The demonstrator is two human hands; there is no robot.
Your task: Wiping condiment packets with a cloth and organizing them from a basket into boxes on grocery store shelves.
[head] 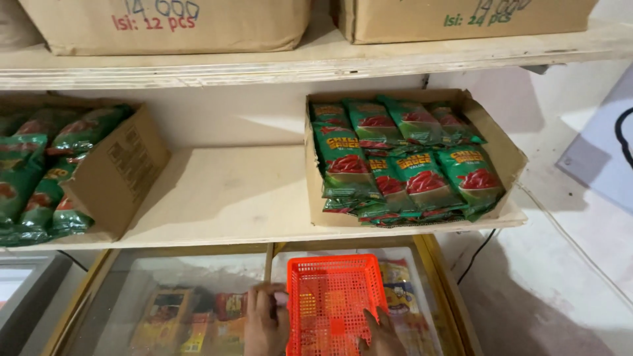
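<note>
Holding the empty orange plastic basket (pixel 335 300) on the glass-topped display case (pixel 198 277), I grasp it with left hand (pixel 266 323) and right hand (pixel 381 335); green sauce sachets (pixel 402 161) fill the far-right cardboard tray (pixel 508 155).

An orange plastic basket (pixel 333 300) — open mesh grid walls and floor, rectangular, empty — sits upright and level on a glass-topped display case (pixel 198 277), at the frame's lower middle, partly cut off.
</note>
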